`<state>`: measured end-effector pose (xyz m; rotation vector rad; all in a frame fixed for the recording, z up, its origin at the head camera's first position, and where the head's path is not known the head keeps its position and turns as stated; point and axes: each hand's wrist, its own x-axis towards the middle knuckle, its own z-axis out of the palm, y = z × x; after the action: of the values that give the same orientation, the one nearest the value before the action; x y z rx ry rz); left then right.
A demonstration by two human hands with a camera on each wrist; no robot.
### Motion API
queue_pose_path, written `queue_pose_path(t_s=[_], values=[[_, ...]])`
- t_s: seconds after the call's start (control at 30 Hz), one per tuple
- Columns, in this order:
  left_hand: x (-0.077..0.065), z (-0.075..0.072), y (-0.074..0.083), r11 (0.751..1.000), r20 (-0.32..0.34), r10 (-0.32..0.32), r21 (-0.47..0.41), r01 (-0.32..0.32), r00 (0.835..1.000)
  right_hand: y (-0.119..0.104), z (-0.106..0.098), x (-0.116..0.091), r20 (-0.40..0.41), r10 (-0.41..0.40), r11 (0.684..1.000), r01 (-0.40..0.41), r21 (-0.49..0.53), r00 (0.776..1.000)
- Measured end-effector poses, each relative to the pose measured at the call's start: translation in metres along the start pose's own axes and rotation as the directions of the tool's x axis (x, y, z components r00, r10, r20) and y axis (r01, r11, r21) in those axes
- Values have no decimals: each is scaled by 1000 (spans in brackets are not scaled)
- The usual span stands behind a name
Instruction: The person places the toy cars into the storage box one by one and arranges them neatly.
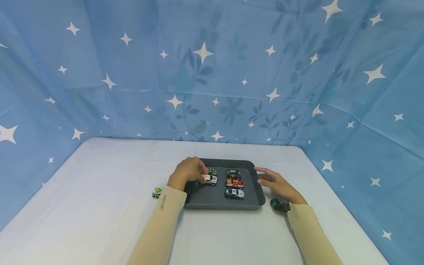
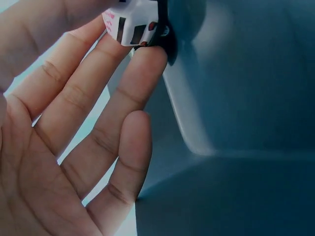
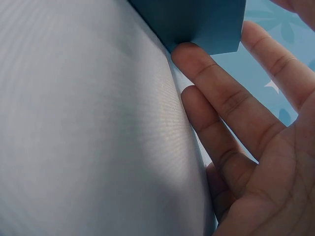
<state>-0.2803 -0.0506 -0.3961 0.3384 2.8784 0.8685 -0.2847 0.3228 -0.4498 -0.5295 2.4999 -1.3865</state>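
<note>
My left hand (image 1: pixel 191 171) reaches over the left side of a dark grey tray (image 1: pixel 212 204) and pinches a white toy car (image 1: pixel 210 179) between thumb and fingers. In the left wrist view the white car's end shows at the fingertips, low inside the tray. Just behind it lies a green toy car (image 1: pixel 212 171). A column of cars fills the tray's middle right: a blue-purple one (image 1: pixel 233 174), a red-orange one (image 1: pixel 234 183) and a dark green and white one (image 1: pixel 234 194). My right hand (image 1: pixel 276 183) has loosely extended fingers touching the tray's right wall (image 3: pixel 206 29).
A yellow-green toy car (image 1: pixel 157 192) lies on the white table (image 1: pixel 109 191), left of the tray and partly behind the left wrist. Near the right wrist is a small dark device on a strap (image 1: pixel 279 205). A blue star-patterned curtain (image 1: pixel 232 73) hangs behind the table.
</note>
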Motion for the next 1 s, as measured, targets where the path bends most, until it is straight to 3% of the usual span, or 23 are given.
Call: queue_pose_path(t_s=[0.6, 0.8, 1.0], values=[[0, 5, 1, 998, 16, -38, 44, 37, 999, -1, 0, 0, -6, 0, 1000, 0, -17, 1000], [-2, 2, 0, 1000, 29, -20, 1, 20, 999, -2, 0, 0, -8, 6, 1000, -6, -19, 1000], [-1, -3, -2, 995, 61, 9, -100, -3, 998, -2, 0, 0, -7, 13, 1000, -14, -19, 1000]])
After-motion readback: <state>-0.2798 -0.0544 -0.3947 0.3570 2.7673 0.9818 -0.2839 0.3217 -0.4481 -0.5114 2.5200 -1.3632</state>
